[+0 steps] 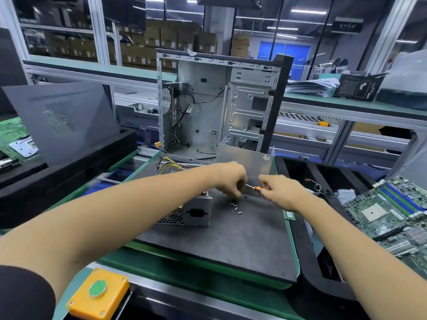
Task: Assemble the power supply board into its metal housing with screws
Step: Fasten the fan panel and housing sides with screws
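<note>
Screw-loading step. Loose screws (235, 206) mid grey mat (231, 245). Left hand (231, 179) fingers curled down, pinching one up; right hand (277, 189) grips orange screwdriver (254, 187), tip toward left. Next: seat screw on tip. Power supply housing (189, 212) at mat's left edge, board inside. Behind: open PC chassis (219, 100), cables only.

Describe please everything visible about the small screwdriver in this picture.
The screwdriver is small, with an orange handle and a thin metal shaft. The right hand grips the handle. It lies nearly level above the dark mat, with the shaft pointing toward the left hand. The tip is hidden behind the left hand's fingers.
</note>
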Demonstrator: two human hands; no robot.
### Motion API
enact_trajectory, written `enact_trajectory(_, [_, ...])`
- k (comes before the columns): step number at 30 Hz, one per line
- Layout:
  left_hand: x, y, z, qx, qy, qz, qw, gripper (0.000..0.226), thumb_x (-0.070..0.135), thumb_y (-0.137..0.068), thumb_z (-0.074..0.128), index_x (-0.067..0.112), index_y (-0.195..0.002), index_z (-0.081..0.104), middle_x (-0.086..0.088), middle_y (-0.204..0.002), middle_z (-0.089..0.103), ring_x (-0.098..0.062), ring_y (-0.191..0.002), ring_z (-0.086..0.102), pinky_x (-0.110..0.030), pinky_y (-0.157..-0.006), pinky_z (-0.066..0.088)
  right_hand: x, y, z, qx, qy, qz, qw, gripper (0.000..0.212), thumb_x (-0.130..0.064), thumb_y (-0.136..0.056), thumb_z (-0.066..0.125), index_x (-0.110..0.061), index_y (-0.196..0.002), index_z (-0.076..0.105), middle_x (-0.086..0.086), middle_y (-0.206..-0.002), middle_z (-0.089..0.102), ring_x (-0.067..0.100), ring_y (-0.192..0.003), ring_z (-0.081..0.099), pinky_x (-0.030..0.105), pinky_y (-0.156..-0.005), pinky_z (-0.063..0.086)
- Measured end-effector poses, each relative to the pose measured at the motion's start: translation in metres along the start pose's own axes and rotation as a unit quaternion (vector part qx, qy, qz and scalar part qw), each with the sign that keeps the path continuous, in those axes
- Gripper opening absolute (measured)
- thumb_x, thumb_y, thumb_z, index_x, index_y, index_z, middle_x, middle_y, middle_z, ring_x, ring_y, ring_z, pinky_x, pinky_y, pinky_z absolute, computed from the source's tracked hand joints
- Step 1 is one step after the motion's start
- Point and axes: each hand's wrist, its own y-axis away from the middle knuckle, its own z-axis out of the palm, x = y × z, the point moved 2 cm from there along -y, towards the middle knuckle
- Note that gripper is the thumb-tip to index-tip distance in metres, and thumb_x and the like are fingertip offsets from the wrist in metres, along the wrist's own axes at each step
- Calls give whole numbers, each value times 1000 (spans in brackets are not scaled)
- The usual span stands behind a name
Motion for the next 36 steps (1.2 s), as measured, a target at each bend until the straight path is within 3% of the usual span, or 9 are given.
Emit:
enact_trajectory(3, [-17,17,-17,81,34,-8,996,7,19,-75,78,18,-82,79,4,-76,76,-14,-73,72,-23,-69,55,-6,3,-12,4,-23,-10,1000,26,-38,-96,52,-21,-79,41,-1,-77,61,30,-75,55,34,-57,33])
enact_trajectory(7, [-56,47,-32,169,160,-49,971,11,9,-74,79,19,-74,74,7,-70,76,-12,-67,74,-29,-63,61,-15,8,-27,17,-50,-23,998,21,-31,-95,52,-22,-78,42,1,-72,59,26,-67,50,35,-58,33])
enact_trajectory(9, [-71,61,-34,193,192,-46,961,14,9,-76,83,19,-75,73,7,-70,77,-7,-68,74,-23,-63,56,-21,11,-34,22,-74,-34,996,19,-28,-92,52,-23,-77,42,-1,-68,58,24,-65,50,35,-59,35])
enact_trajectory(15, [-90,94,-30,218,345,-7,913,14,19,-88,83,16,-99,75,-1,-87,80,-12,-87,77,-16,-75,55,-44,16,-50,31,-114,-69,991,5,-37,-73,42,-33,-75,44,-16,-67,61,18,-62,53,36,-61,43])
enact_trajectory(18, [-92,102,-26,238,379,-4,894,9,9,-92,76,8,-101,73,-5,-89,80,-16,-89,78,-16,-78,55,-54,18,-55,37,-125,-83,988,6,-35,-73,42,-30,-75,44,-8,-71,65,25,-66,57,43,-65,50])
enact_trajectory(21, [-89,108,-24,230,399,4,888,5,2,-95,69,1,-100,69,-11,-91,79,-25,-91,78,-25,-83,60,-66,20,-61,39,-128,-90,987,9,-37,-72,41,-30,-74,45,3,-72,66,29,-69,58,47,-68,51])
enact_trajectory(25, [-82,117,-24,217,434,26,874,6,-2,-100,61,-5,-103,64,-16,-96,78,-32,-94,77,-34,-87,61,-79,25,-68,37,-124,-102,986,18,-46,-68,39,-31,-74,45,3,-71,65,30,-71,59,47,-70,52])
enact_trajectory(32, [-75,134,-25,209,466,48,858,10,-3,-100,59,-10,-108,59,-18,-96,77,-32,-93,76,-33,-86,60,-94,33,-75,32,-131,-108,985,10,-38,-72,44,-28,-74,46,2,-70,66,32,-70,57,50,-71,52])
enact_trajectory(36, [-74,139,-24,208,465,40,859,9,-2,-100,60,-8,-107,61,-17,-95,77,-31,-93,77,-32,-86,60,-100,36,-79,28,-121,-119,985,23,-47,-69,42,-25,-73,45,-1,-70,66,29,-70,58,49,-69,51])
